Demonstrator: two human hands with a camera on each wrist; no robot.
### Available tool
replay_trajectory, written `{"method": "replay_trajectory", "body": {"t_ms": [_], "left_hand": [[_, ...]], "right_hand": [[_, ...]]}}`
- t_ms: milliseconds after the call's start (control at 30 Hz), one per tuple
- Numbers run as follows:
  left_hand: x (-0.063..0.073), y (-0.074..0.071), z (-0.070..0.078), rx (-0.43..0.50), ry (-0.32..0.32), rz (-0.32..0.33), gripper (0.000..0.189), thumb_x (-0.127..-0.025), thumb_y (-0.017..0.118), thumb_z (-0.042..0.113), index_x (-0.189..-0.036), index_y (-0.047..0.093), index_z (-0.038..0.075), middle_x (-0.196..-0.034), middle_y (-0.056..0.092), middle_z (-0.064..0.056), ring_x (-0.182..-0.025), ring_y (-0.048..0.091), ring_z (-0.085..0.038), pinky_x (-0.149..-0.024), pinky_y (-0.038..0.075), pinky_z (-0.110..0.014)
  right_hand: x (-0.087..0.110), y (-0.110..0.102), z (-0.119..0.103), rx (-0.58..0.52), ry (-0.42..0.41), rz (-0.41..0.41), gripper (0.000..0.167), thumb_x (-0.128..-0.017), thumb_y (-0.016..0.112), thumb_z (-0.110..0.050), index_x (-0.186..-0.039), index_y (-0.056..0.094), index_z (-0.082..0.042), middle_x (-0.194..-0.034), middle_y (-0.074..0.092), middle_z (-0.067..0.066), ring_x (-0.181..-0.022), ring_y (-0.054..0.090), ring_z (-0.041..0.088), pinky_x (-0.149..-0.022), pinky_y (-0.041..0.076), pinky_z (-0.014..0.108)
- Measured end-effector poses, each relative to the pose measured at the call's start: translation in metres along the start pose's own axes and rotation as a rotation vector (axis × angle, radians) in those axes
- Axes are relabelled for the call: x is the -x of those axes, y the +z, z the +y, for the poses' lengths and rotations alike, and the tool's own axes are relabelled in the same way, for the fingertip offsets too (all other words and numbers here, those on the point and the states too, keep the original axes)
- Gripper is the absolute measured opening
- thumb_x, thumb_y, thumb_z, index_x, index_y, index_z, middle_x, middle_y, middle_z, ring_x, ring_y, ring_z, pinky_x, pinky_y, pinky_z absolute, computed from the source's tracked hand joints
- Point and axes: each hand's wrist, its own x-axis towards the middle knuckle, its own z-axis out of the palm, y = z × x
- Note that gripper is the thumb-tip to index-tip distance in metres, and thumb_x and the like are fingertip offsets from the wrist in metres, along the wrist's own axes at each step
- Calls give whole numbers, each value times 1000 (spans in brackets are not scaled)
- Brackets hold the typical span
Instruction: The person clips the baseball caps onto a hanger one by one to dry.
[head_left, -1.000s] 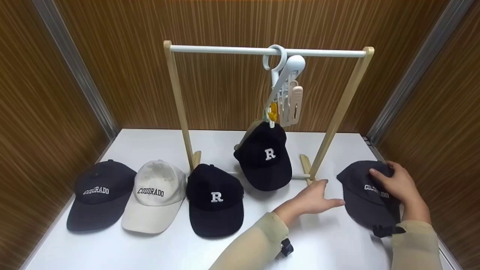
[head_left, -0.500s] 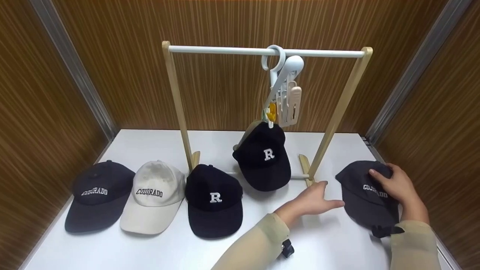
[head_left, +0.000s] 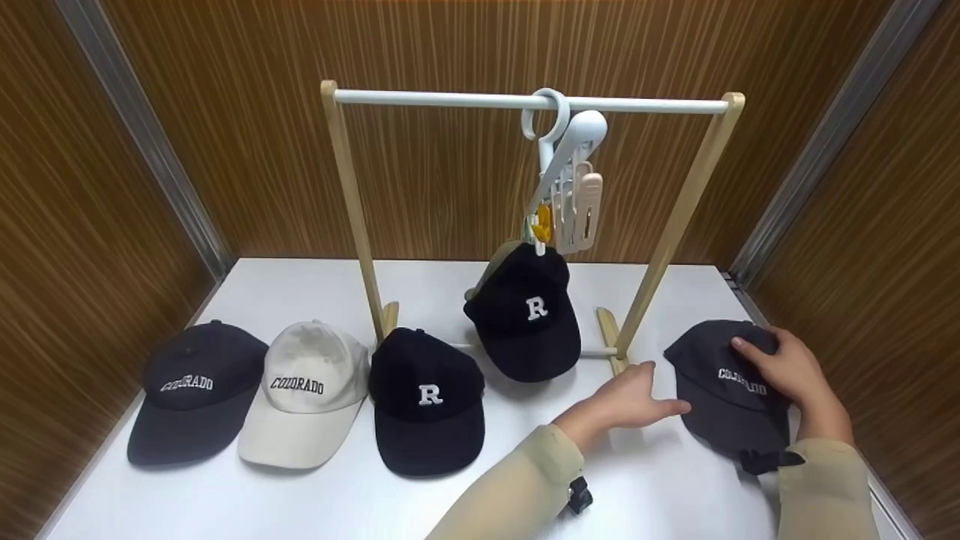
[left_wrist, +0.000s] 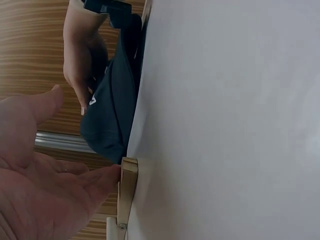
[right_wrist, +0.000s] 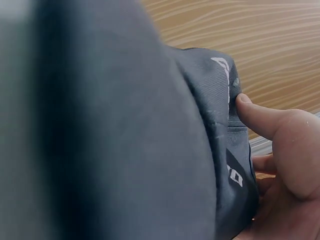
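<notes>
At the right of the head view, my right hand [head_left: 799, 371] grips a dark grey baseball cap [head_left: 724, 416] lettered COLORADO. The thumb [right_wrist: 257, 112] lies on the crown's front and the fingers go round its side; part of the lettering is covered. My left hand [head_left: 626, 397] holds nothing, thumb spread from the fingers, between the rack's right foot [head_left: 611, 330] and that cap. In the left wrist view its fingertips [left_wrist: 111, 176] are right at the wooden foot. A black cap with a white R [head_left: 529, 322] hangs from a white clip hanger [head_left: 555, 161], another cap partly hidden behind it.
A rack with a white rail [head_left: 450, 100] and wooden posts stands at the back. Left along the white table [head_left: 300, 502] lie a dark COLORADO cap [head_left: 191, 412], a beige COLORADO cap [head_left: 304, 427] and a black R cap [head_left: 427, 442]. Wood-grain walls [head_left: 877, 247] enclose the table.
The right hand and the dark grey cap have shifted slightly left, towards the left hand. The left hand stays nearly in place. The head view has moved very slightly.
</notes>
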Motion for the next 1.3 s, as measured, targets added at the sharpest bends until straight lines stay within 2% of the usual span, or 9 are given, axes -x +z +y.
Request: {"method": "replay_trajectory", "body": {"t_ms": [167,467,600,733,933,1067,1300], "left_hand": [[-2,1,1,-63,9,10,88,-101,75,60,-161,52,0,-156,63,-9,-141,60,-13,-111,48,-23],[-1,3,0,-86,51,9,83,-101,76,57,-159,54,2,-151,66,-6,-133,65,-12,-105,51,-22],[-1,4,-2,-88,111,17,75,-101,79,53,-156,58,8,-144,71,-2,-125,68,-8,-98,52,-20],[-2,4,-3,-82,163,27,69,-100,80,50,-154,60,12,-141,73,0,-123,68,-6,-96,51,-18],[-3,3,-4,-85,207,28,65,-100,80,47,-151,63,10,-139,74,0,-121,69,-6,-95,51,-17],[-2,3,-4,-93,215,26,63,-99,81,46,-148,65,10,-135,76,1,-117,70,-5,-93,51,-17],[-1,4,-1,-110,196,24,62,-99,81,47,-148,66,12,-136,75,3,-118,69,-5,-96,51,-17]], "right_hand": [[0,1,-5,1,1,-13,102,-112,53,-60,-159,24,25,-156,33,54,-144,36,71,-118,29,80],[-3,4,-14,-19,-6,-43,102,-111,55,-63,-160,27,23,-155,38,52,-140,42,67,-118,33,79],[-3,7,-17,-24,-12,-45,101,-111,57,-61,-160,28,22,-156,37,52,-143,40,68,-118,33,79],[-2,7,-21,-34,-7,-54,101,-111,57,-61,-161,28,21,-157,36,52,-144,39,68,-117,33,79],[-3,8,-24,-41,-13,-61,100,-111,57,-61,-161,30,22,-159,34,52,-146,37,69,-118,32,80],[-4,11,-25,-59,-26,-62,98,-111,59,-59,-160,34,21,-158,37,51,-146,39,67,-118,33,79],[-5,17,-28,-116,-56,-48,87,-111,64,-54,-155,44,18,-149,52,46,-133,54,59,-112,43,73]]}}
